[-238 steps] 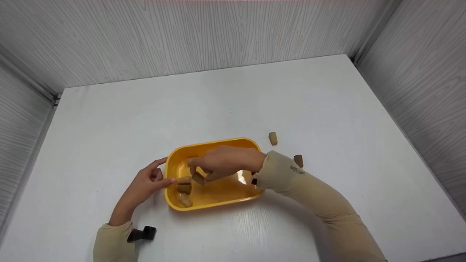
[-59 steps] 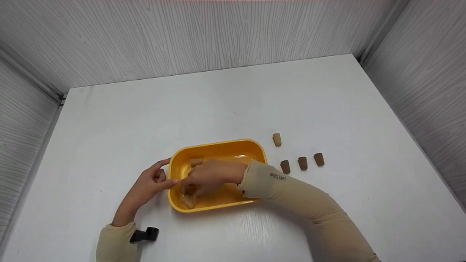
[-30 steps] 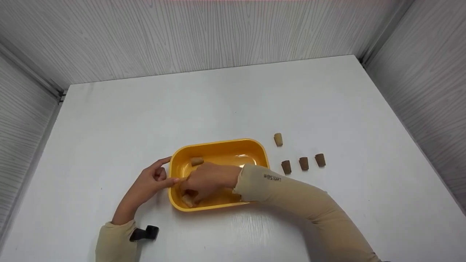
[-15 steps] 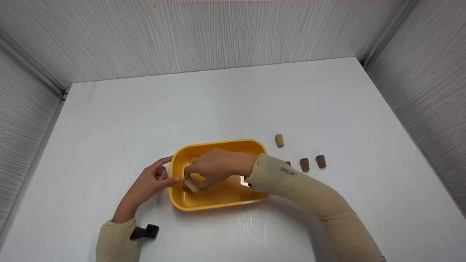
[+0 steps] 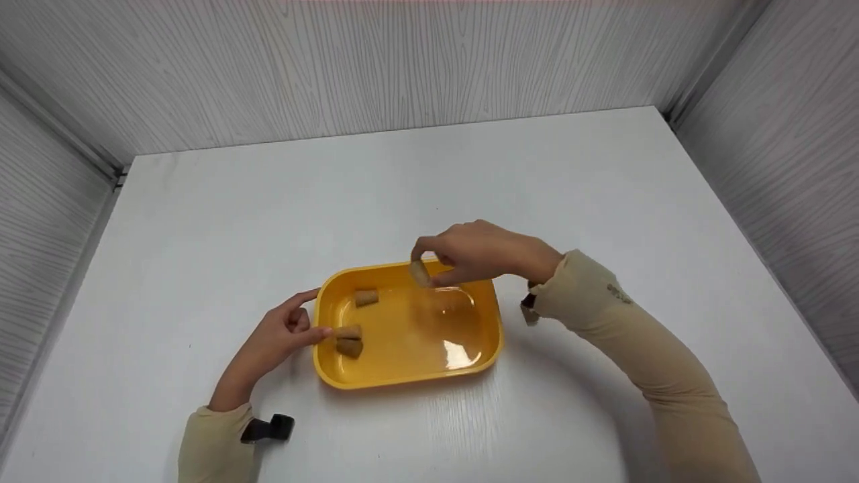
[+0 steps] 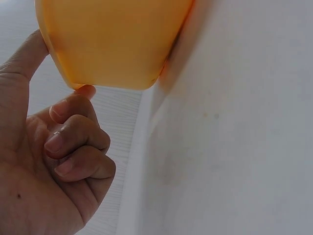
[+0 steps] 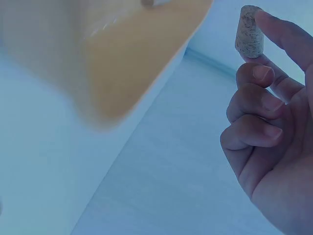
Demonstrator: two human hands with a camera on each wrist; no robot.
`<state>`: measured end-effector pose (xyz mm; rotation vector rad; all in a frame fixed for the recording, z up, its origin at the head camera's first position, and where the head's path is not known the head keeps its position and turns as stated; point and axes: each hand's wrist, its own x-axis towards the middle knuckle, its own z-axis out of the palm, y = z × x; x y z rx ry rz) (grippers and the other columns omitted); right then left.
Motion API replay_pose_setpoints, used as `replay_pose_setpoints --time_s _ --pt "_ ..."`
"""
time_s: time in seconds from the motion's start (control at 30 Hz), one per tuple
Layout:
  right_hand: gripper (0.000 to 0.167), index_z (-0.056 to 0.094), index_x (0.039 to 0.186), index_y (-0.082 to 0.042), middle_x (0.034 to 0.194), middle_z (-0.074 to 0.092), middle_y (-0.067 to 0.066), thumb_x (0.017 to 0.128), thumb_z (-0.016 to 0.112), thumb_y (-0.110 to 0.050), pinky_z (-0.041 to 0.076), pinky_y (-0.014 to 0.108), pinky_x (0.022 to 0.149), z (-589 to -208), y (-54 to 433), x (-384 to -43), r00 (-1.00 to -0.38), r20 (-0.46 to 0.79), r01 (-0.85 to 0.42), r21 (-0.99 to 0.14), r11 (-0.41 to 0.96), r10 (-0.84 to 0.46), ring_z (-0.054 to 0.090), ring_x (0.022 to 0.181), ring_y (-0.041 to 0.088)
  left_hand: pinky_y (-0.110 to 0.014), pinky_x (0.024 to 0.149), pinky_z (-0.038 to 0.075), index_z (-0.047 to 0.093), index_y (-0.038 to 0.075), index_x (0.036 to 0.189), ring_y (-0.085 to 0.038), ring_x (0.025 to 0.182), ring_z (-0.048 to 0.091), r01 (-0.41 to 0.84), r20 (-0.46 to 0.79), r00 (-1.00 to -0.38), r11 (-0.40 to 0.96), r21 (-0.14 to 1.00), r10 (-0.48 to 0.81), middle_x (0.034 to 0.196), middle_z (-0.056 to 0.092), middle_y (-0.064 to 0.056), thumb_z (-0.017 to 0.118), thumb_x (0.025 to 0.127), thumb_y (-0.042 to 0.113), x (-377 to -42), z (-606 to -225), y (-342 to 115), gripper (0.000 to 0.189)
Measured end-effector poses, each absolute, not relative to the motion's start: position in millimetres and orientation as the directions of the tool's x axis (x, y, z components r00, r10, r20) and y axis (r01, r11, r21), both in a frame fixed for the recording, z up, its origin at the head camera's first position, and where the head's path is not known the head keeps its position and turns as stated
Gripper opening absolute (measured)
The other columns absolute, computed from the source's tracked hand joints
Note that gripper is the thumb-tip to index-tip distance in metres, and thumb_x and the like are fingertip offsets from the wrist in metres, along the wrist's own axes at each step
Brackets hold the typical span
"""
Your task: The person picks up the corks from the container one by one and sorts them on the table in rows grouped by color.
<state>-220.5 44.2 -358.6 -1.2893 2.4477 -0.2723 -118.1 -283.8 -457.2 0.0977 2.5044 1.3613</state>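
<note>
Your right hand's (image 5: 483,248) thumb and index finger are pinching a small pale tapered cork (image 7: 250,32), while its other three fingers are curling toward the palm. That cork is showing over the far rim of the yellow tray (image 5: 396,349) from the head view. Your left hand (image 5: 282,332) is gripping the tray's left end between thumb and index finger, its remaining fingers folding inward. Inside, two corks (image 5: 347,332) are lying side by side near your left thumb, and another cork (image 5: 366,297) is lying apart, nearer the far wall. The bench (image 5: 268,215) is carrying the tray. You seem to be transferring corks singly, this one being at the carrying stage; the next move is probably calling for a steady pinch, clearance over the rim and a gentle release.
</note>
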Motion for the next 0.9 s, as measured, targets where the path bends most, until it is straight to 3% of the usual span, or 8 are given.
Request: replay_pose_setpoints --time_s 0.17,0.4,0.9 --pt "0.037 0.056 0.126 -0.022 0.074 0.052 0.001 0.092 0.064 -0.033 0.040 0.026 0.054 -361.3 83.2 -233.3 -0.612 -0.222 -0.671 -0.362 0.647 -0.759 0.047 0.055 0.013 -0.022 0.057 0.033 0.047 0.011 0.140 -0.010 0.062 0.037 -0.085 -0.224 -0.956 0.551 0.830 0.190 0.073 0.040 0.000 0.074 0.084 0.027 -118.0 -456.4 -284.2 0.063" --pt "0.038 0.055 0.127 -0.023 0.074 0.054 0.001 0.092 0.065 -0.029 0.039 0.027 0.057 -375.5 128.0 -245.1 -0.700 -0.260 -0.562 -0.374 0.738 -0.665 0.045 0.060 0.014 -0.022 0.056 0.033 0.048 0.011 0.140 -0.009 0.061 0.036 -0.087 -0.223 -0.956 0.538 0.838 0.192 0.073 0.040 0.000 0.073 0.085 0.027 -118.4 -456.3 -284.7 0.062" --pt "0.037 0.054 0.128 -0.021 0.082 0.058 0.005 0.093 0.063 -0.029 0.040 0.030 0.059 -407.1 196.8 -253.2 -0.774 -0.307 -0.454 -0.341 0.823 -0.554 0.048 0.064 0.016 -0.022 0.057 0.033 0.046 0.011 0.141 -0.010 0.062 0.038 -0.109 -0.246 -0.951 0.546 0.830 0.185 0.074 0.040 0.000 0.073 0.086 0.026 -117.2 -453.9 -283.5 0.063"
